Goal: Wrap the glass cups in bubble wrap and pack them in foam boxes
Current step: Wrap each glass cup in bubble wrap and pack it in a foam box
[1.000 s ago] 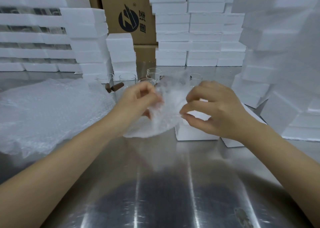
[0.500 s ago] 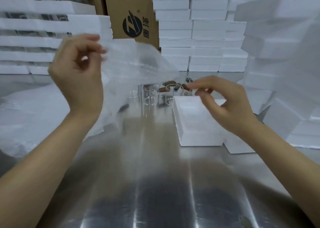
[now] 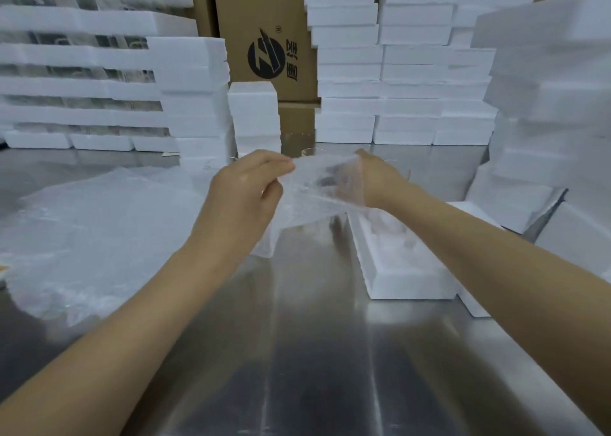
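Packing workshop: stacked foam boxes (image 3: 347, 55), cartons (image 3: 264, 32)

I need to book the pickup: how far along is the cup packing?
Done: uncertain; the foam stacks at far left seem to hold glass between layers. In hand: left hand and right hand stretch a bubble wrap sheet; no cup clearly in it. Left: bare glass cups stand behind the hands, and the open foam box beside the right forearm is not closed, contents blurred.

Steel table (image 3: 314, 353) carries a bubble wrap heap (image 3: 99, 230) left, an open foam box (image 3: 410, 283) right, foam stacks (image 3: 410, 128) behind
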Motion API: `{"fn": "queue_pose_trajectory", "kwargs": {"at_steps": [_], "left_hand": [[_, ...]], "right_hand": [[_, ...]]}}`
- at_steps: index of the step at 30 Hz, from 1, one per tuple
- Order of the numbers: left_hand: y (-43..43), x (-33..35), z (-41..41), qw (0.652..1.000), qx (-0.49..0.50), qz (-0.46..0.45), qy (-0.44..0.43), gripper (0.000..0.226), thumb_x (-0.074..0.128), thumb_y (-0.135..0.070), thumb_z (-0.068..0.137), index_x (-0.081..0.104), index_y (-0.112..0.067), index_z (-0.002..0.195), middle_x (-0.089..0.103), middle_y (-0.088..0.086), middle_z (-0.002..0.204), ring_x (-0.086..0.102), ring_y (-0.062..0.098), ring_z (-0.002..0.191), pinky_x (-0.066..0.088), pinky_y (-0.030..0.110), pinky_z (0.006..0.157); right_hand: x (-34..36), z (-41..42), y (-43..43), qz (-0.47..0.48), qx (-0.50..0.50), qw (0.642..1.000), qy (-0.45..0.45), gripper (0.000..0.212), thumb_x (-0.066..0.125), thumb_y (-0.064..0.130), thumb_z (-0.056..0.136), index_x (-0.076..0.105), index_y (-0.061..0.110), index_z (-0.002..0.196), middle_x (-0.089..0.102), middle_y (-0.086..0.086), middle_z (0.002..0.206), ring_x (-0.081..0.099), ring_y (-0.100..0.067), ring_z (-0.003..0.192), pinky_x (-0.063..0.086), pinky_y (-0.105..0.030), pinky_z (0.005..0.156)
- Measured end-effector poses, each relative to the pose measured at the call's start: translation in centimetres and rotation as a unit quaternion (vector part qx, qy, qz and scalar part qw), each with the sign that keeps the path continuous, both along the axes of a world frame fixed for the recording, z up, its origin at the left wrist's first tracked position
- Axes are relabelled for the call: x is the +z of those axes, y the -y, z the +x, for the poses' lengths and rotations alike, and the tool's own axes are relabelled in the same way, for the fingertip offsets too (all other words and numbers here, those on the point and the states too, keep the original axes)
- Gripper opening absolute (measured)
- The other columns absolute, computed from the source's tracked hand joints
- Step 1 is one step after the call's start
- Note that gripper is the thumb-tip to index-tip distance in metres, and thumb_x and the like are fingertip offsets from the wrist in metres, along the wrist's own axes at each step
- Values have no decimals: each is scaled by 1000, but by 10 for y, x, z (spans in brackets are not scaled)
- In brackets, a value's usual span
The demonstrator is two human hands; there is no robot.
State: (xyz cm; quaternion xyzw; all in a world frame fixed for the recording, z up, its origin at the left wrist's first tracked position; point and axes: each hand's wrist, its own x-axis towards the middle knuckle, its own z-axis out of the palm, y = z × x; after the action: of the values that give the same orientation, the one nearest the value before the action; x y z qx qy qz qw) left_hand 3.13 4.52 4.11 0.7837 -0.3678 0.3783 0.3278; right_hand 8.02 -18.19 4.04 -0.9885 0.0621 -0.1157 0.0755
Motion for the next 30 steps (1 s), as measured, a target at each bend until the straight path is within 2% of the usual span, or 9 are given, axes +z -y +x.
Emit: {"fn": "queue_pose_trajectory", "kwargs": {"at_steps": [2, 5, 10, 14, 17, 19, 21, 26, 30], "left_hand": [[2, -1, -1, 995, -15, -60, -79, 25, 58, 10, 84, 75, -4, 95, 69, -1, 98, 62, 11, 77, 50, 20, 75], [4, 1, -3, 980, -28, -119, -159, 22, 61, 2, 86, 75, -11, 96, 67, -14, 92, 60, -2, 73, 50, 14, 70], [7, 2, -7, 946, -46, -178, -266, 33, 61, 2, 84, 72, -18, 108, 66, -16, 90, 60, 1, 74, 51, 20, 69], [10, 2, -8, 922, -70, -194, -328, 52, 58, 9, 78, 68, -21, 119, 68, -13, 99, 61, -1, 78, 46, 11, 63], [13, 1, -11, 911, -93, -197, -351, 58, 58, 12, 75, 65, -23, 121, 69, -14, 97, 63, 4, 86, 49, 11, 71], [17, 0, -15, 905, -107, -198, -362, 60, 58, 12, 75, 65, -25, 122, 69, -16, 96, 64, 2, 87, 51, 11, 74], [19, 0, -19, 900, -122, -202, -366, 60, 57, 13, 76, 65, -26, 121, 69, -16, 97, 64, -2, 85, 50, 10, 73], [19, 3, -27, 910, -155, -203, -326, 57, 55, 14, 81, 66, -33, 113, 72, -9, 100, 63, 0, 82, 47, 10, 72], [24, 0, -32, 907, -190, -193, -324, 39, 70, -5, 84, 68, -35, 109, 72, -20, 103, 66, 8, 83, 49, 11, 76]], "right_hand": [[-2, 5, -2, -21, 7, 1000, -7, 8, 55, 5, 89, 49, 9, 86, 51, -5, 86, 55, -24, 88, 49, -33, 76], [6, -2, -4, 15, -10, 999, 35, 24, 57, 4, 85, 49, 11, 63, 48, -3, 70, 56, -26, 76, 40, -27, 57], [39, -54, 3, 144, 61, 968, 196, 20, 55, 17, 92, 66, 9, 78, 59, -2, 87, 56, -16, 80, 45, -24, 71], [55, -110, 12, 391, 164, 856, 295, 24, 54, 27, 93, 61, 23, 71, 60, 7, 72, 53, -2, 70, 38, -12, 65], [48, -134, 24, 600, 289, 708, 234, 34, 44, 18, 96, 60, 25, 66, 52, 8, 64, 49, -11, 66, 37, -22, 66], [44, -143, 25, 660, 340, 651, 159, 33, 44, 26, 94, 60, 25, 65, 45, 8, 66, 46, -12, 65, 39, -20, 66], [41, -145, 26, 648, 362, 660, 113, 29, 48, 32, 90, 61, 26, 64, 45, 9, 67, 45, -11, 64, 39, -20, 65], [27, -140, 17, 503, 234, 821, 132, 21, 57, 29, 92, 66, 22, 74, 57, 7, 64, 49, -7, 61, 34, -17, 61], [17, -138, -7, 469, 226, 837, 168, 23, 51, 16, 98, 65, 17, 80, 66, 13, 64, 56, 0, 59, 38, -4, 58]]}}
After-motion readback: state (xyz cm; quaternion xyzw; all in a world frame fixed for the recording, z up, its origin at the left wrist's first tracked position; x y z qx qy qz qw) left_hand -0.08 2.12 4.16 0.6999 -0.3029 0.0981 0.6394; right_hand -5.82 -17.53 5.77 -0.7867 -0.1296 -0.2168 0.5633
